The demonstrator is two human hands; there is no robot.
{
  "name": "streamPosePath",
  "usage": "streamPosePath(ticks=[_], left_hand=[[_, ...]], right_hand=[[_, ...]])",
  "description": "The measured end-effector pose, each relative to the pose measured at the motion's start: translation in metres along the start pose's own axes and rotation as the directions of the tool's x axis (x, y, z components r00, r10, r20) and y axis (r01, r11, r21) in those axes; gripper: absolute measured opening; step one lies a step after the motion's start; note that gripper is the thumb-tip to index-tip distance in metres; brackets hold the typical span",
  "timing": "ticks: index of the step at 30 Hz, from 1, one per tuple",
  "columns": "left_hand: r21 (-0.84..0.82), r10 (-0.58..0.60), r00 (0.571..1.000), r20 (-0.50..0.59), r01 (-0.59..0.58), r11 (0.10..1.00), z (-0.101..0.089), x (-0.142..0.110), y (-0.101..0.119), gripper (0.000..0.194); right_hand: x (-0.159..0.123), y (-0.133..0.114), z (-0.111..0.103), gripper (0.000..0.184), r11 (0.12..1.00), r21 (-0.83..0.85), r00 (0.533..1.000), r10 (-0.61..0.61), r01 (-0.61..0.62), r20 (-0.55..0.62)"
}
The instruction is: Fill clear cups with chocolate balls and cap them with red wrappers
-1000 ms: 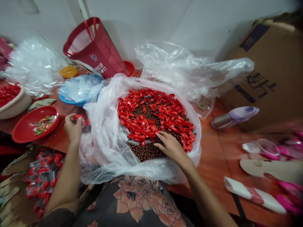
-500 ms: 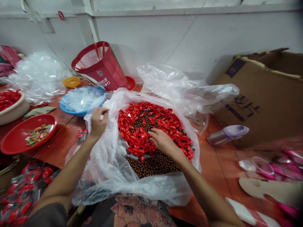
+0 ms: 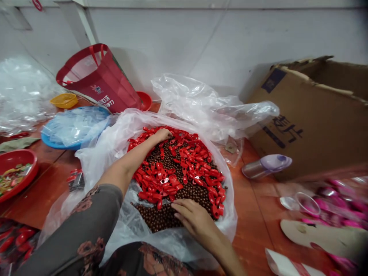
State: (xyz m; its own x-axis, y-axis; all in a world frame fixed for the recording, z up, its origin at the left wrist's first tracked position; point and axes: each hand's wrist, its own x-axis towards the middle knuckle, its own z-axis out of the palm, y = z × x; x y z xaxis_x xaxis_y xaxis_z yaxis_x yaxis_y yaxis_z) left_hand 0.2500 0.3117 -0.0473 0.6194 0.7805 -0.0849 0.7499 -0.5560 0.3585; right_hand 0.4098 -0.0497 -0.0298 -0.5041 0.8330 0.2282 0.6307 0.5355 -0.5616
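A broad heap of small red plastic pieces lies over many round brown beads inside a spread clear plastic bag. At the heap's far edge is my left hand, its fingers curled down among the red pieces; whatever they grip is hidden. Close to the near side, my right hand hovers over or touches the brown beads with its fingers stretched out. It holds nothing that I can see.
On the left are a blue basin of clear sleeves, a red dish and a yellow bowl. Behind stands a red tote bag. A cardboard box, a bottle and pink packets are at right.
My left hand has moved from beside the blue basin to the far edge of the red pieces. My right hand has drawn back toward me. The view has swung right.
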Motion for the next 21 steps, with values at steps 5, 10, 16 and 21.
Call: streamPosePath(ticks=[5, 10, 16, 21], left_hand=[[0.021, -0.087, 0.994, 0.062, 0.086, 0.996, -0.001, 0.011, -0.005, 0.044], [0.008, -0.265, 0.961, 0.083, 0.265, 0.964, -0.005, 0.015, 0.004, 0.039], [-0.173, -0.368, 0.884, 0.289, 0.427, 0.888, -0.005, -0.003, 0.002, 0.024], [-0.446, -0.289, 0.881, 0.375, 0.445, 0.777, -0.004, -0.039, -0.004, 0.012]], right_hand=[[-0.015, 0.007, 0.010, 0.028, 0.997, 0.078, 0.991, -0.002, 0.013, -0.131], [-0.015, 0.002, 0.023, 0.030, 0.994, 0.106, 0.989, 0.005, 0.010, -0.145], [-0.027, 0.000, 0.031, 0.029, 0.991, 0.137, 0.983, 0.020, 0.006, -0.185], [-0.029, -0.002, 0.036, 0.028, 0.989, 0.147, 0.984, 0.031, -0.004, -0.177]])
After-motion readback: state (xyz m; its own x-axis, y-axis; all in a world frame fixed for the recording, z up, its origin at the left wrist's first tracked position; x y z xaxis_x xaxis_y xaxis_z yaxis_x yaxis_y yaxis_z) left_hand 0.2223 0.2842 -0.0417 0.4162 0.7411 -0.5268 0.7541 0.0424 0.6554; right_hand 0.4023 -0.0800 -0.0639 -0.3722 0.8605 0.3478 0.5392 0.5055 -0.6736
